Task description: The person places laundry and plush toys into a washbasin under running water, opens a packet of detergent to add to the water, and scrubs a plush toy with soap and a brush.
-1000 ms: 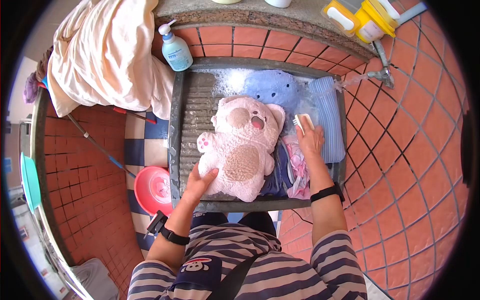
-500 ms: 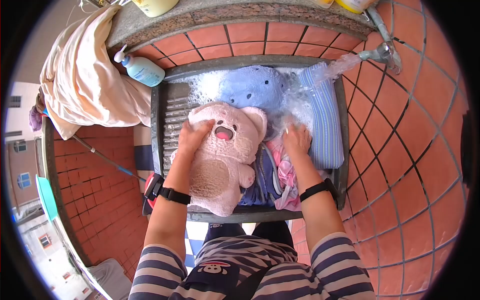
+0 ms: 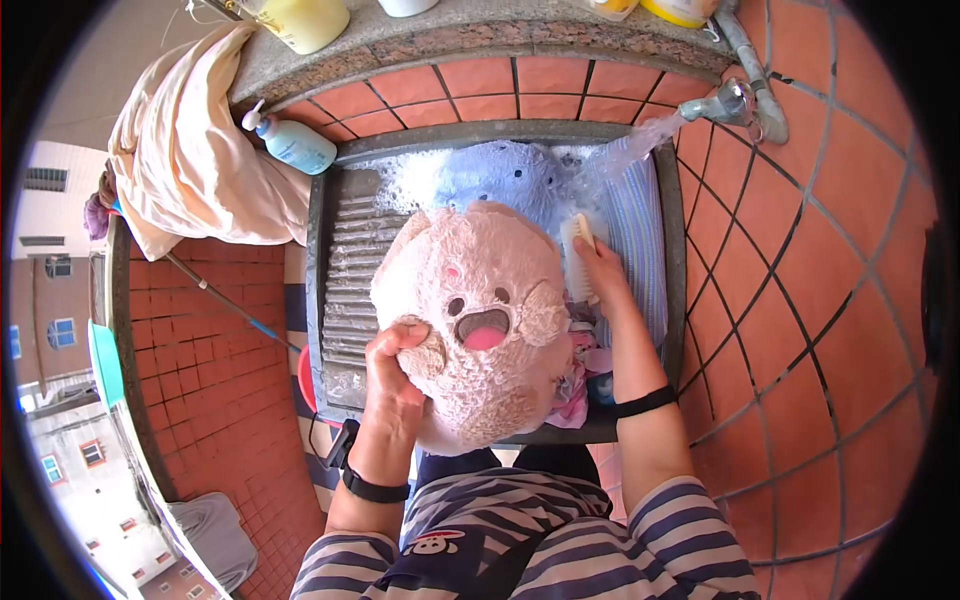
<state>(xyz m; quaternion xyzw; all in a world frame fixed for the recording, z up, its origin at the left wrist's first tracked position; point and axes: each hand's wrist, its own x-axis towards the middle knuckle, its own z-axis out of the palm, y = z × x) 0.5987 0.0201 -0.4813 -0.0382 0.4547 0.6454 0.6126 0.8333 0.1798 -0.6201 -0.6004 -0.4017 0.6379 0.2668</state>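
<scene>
A fluffy pink plush toy (image 3: 500, 290) with an open-mouthed face is lifted over the front of the stone sink (image 3: 315, 300). My left hand (image 3: 393, 375) grips its left side, fingers closed on the plush. To the right of the toy, my right hand (image 3: 605, 275) holds a white scrubbing brush (image 3: 578, 262) by its back. Behind the toy, a blue plush (image 3: 500, 176) lies in foamy water. A blue striped cloth (image 3: 637, 240) lies along the sink's right side, and pink fabric (image 3: 572, 385) shows partly beneath the toy.
Water runs from the metal tap (image 3: 735, 104) at the upper right. A blue pump bottle (image 3: 298, 145) leans at the sink's back left corner, beside cream fabric (image 3: 200, 150). The stone ledge (image 3: 480, 40) behind holds a yellow container (image 3: 305, 22). A red basin (image 3: 306, 380) is partly visible at the left.
The pink toy has risen off the washboard, nearer the camera, with my left hand now on its side. The brush, out of sight half a second ago, shows again in my right hand.
</scene>
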